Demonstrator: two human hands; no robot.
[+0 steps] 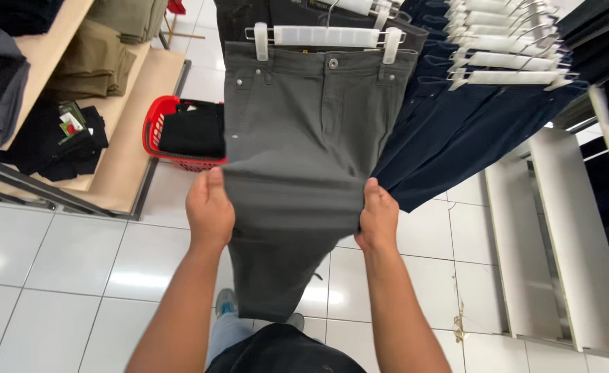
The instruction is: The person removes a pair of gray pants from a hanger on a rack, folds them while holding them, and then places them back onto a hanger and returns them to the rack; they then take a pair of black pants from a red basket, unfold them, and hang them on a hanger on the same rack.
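Note:
A pair of grey trousers (297,131) hangs from a white clip hanger (325,36) straight ahead of me. My left hand (210,211) grips the left edge of the trousers at thigh height. On the opposite edge, my right hand (378,215) pinches the fabric at the same level. Between the two hands the cloth is pulled flat and wide. The legs hang down below my hands toward the floor.
Several dark navy trousers (456,124) on white hangers hang to the right. A red basket (161,135) with black clothes sits on the white tiled floor at the left, beside wooden shelves (121,166) with folded olive and black garments. White shelf panels (567,235) stand at right.

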